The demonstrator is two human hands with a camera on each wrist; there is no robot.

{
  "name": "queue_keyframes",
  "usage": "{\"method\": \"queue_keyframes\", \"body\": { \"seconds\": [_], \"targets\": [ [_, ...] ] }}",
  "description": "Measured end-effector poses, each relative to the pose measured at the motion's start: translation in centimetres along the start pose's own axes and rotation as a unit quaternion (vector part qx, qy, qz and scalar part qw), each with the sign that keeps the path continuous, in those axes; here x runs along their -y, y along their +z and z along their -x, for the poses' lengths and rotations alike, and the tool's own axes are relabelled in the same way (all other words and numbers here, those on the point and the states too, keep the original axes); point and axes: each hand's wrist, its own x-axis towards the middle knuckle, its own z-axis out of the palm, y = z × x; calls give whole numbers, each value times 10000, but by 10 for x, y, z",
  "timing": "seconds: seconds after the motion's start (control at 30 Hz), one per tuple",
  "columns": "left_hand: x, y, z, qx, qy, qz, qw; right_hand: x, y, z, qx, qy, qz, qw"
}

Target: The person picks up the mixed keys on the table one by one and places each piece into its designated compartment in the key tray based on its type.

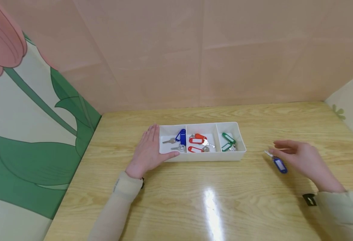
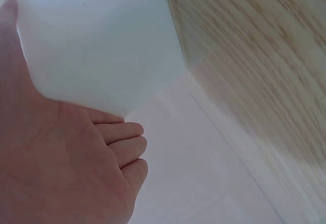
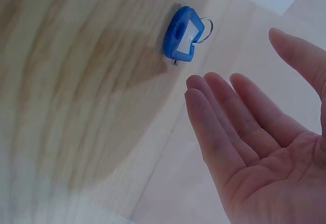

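A white three-part tray (image 1: 203, 156) stands on the table. My left hand (image 1: 147, 149) rests against its left end, fingers straight along the outside and thumb reaching over the front corner. In the left wrist view, the palm lies beside the white wall (image 2: 107, 51). Right of the tray, a key with a blue tag (image 1: 280, 165) lies on the table. My right hand (image 1: 306, 160) hovers over it with thumb and fingers apart. The right wrist view shows the blue key tag (image 3: 186, 34) and its metal ring beyond the fingertips, with a gap between.
Keys with blue tags (image 1: 182, 137) lie in the left compartment, keys with red tags (image 1: 196, 141) in the middle one, and keys with green tags (image 1: 229, 137) in the right one. A pinkish covering (image 1: 200, 67) rises behind the table; a flower-patterned panel (image 1: 29, 157) borders the left.
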Motion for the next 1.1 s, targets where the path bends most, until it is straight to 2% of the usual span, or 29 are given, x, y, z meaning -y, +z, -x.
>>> {"method": "queue_keyframes", "body": {
  "seconds": [0.57,0.83,1.1],
  "targets": [
    [-1,-2,1,24,-29,18,10000,-2,1,3,-11,116,-32,9999],
    [-2,-3,1,76,-52,34,10000,-5,1,4,27,-34,129,9999],
    [-2,-4,1,72,-50,51,9999,-10,1,8,60,-254,-44,9996]
  ]
}}
